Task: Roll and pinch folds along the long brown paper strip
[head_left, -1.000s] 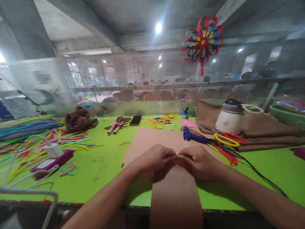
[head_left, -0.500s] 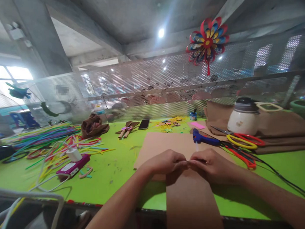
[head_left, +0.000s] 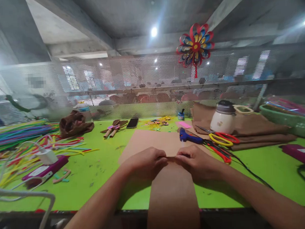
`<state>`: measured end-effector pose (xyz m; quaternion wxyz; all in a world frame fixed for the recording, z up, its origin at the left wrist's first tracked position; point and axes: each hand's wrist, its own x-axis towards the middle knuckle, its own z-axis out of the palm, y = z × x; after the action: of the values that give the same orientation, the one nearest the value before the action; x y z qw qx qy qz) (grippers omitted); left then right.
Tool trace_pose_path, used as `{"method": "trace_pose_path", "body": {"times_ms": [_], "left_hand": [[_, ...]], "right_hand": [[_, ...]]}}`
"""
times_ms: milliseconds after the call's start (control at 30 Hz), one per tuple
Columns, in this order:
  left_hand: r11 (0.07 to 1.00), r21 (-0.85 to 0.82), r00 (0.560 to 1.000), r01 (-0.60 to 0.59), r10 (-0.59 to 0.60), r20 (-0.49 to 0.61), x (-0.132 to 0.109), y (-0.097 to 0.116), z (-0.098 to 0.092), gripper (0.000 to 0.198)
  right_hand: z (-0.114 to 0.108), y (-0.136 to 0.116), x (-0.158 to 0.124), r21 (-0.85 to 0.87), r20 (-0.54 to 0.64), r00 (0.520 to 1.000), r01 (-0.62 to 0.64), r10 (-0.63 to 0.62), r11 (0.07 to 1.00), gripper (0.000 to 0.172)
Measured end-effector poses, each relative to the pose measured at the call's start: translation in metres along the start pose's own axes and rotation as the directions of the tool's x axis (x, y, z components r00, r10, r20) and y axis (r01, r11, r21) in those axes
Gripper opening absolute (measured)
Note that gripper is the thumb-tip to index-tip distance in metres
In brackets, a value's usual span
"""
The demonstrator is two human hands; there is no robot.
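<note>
A long strip of brown paper (head_left: 173, 197) runs from between my hands toward me and hangs over the table's front edge. My left hand (head_left: 150, 161) pinches the left side of its far end, which looks narrowly folded or rolled. On the right side of that same end, my right hand (head_left: 195, 161) is closed in a pinch, thumb against fingers. A short stretch of the edge shows between the two hands. Beneath and beyond them a larger brown sheet (head_left: 148, 141) lies flat on the green table. A blue glue gun (head_left: 190, 137) rests on its right part.
Yellow- and red-handled scissors (head_left: 220, 139), a cream jug (head_left: 222, 118) and folded brown cloth (head_left: 258, 127) lie to the right. A purple power strip (head_left: 45, 171) and colourful pipe cleaners (head_left: 23, 135) occupy the left. A phone (head_left: 132, 123) lies at the back.
The camera view has turned right, so the table's things sit farther left and a green basket shows. My hands have moved slightly apart along the strip's edge, exposing more of it.
</note>
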<state>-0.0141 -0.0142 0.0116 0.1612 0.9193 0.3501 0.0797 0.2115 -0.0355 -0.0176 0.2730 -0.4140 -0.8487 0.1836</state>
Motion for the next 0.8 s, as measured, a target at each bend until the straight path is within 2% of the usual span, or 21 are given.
{"method": "trace_pose_path", "body": {"times_ms": [133,300,400,600,700,800], "left_hand": [[1.0,-0.014,1.0,-0.024,0.024,-0.006,0.001,-0.007,0.003,0.036],[0.986,-0.165,0.989,-0.019,0.043,0.14,0.013,-0.023,0.003,0.032],[0.965,-0.263,0.987,0.01,0.032,0.155,0.015,-0.027,0.003,0.029],[0.915,-0.396,0.989,0.075,-0.017,0.146,0.012,-0.026,0.004,0.03],[0.893,-0.438,0.985,0.104,-0.031,0.171,0.014,-0.028,0.005,0.032],[0.873,-0.472,0.977,0.123,-0.023,0.212,0.016,-0.031,0.007,0.031]], "right_hand": [[-0.001,0.003,0.002,0.011,0.012,1.0,0.015,-0.015,1.0,0.032],[-0.006,0.007,0.005,0.049,0.085,0.996,-0.001,-0.004,0.999,0.024],[-0.008,0.009,0.005,0.065,0.094,0.995,-0.035,0.029,0.997,0.026],[-0.005,0.009,0.003,0.237,0.072,0.99,-0.139,0.125,0.961,0.03],[-0.003,0.011,0.003,0.318,0.065,0.986,-0.166,0.153,0.933,0.028],[-0.002,0.016,0.004,0.381,0.107,0.977,-0.212,0.185,0.9,0.025]]}}
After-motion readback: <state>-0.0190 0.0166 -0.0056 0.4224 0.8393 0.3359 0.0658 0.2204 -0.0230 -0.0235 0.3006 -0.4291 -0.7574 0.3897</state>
